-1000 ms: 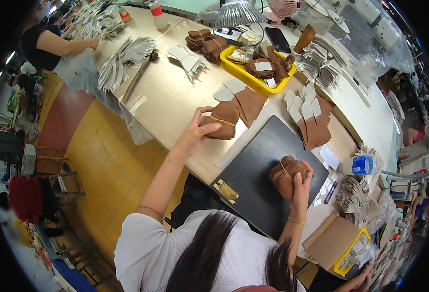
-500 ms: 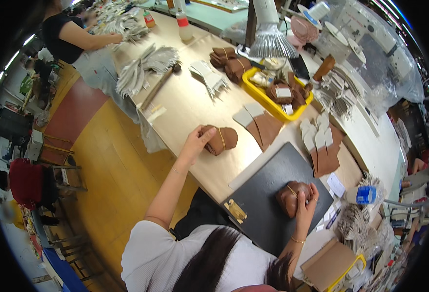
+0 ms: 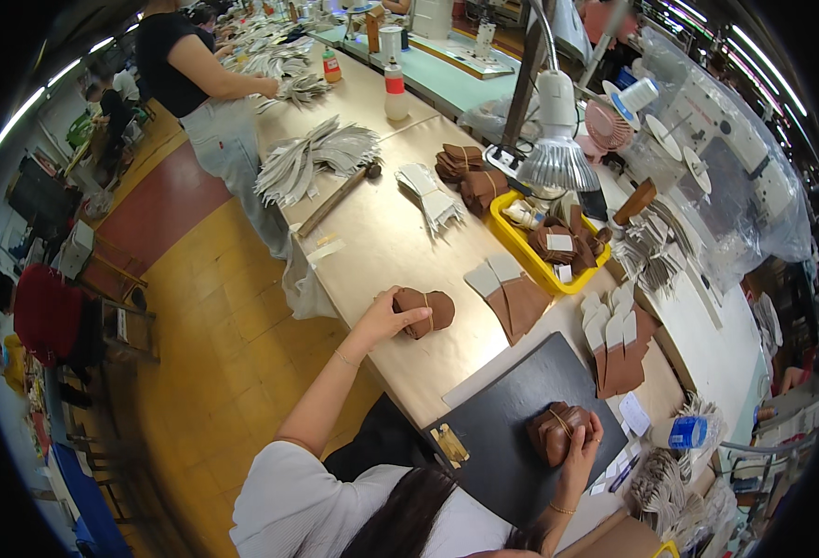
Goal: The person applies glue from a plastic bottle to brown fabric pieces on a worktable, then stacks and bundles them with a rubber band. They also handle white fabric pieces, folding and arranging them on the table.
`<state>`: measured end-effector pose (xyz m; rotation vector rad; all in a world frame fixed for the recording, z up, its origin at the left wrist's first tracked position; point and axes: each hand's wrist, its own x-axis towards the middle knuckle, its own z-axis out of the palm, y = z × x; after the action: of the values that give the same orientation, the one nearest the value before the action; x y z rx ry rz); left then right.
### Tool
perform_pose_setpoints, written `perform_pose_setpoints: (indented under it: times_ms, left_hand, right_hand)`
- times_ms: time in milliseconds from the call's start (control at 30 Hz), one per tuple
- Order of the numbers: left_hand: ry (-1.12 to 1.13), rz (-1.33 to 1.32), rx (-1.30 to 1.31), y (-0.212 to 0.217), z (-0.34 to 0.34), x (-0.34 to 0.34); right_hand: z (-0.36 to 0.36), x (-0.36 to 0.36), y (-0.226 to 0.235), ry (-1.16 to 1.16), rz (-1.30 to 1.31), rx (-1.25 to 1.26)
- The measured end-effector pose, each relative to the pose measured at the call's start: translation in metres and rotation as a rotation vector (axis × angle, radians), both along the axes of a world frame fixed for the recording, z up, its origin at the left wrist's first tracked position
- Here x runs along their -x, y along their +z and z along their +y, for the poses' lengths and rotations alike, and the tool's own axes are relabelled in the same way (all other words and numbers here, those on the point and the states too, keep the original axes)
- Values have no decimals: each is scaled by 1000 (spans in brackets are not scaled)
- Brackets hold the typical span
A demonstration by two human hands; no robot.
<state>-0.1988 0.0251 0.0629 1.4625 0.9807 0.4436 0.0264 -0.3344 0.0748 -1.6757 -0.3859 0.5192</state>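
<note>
Left fingers [image 3: 412, 318] grasp a banded brown bundle [image 3: 441, 310] over the pale surface [image 3: 372, 256]; right fingers [image 3: 578, 445] grasp another brown bundle [image 3: 553, 433] over the black board [image 3: 498, 414].

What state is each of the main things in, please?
Left bundle: banded, held in left grip
Right bundle: banded, held in right grip
Tray: uncovered, filled
Hammer: lying flat
Board: flat
Lamp: unclear whether lit
Tall bottle: upright
Right machine: plastic-covered
</note>
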Motion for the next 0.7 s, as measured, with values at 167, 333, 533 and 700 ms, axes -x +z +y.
perform_pose_setpoints:
  times_ms: [167,333,533,700]
  left_hand:
    - [-3,-66,-4,-8,0,5]
    - [79,-66,-107,5,-2,7]
    - [243,-182,-52,9,18,27]
    - [325,-245,26,16,41,38]
  right_hand:
    - [-8,-7,-1,11,57,51]
    - [-6,-4,-4,-31,-151,250]
    - [-7,-3,-2,-7,72,63]
    - [-4,-11,-3,90,95,20]
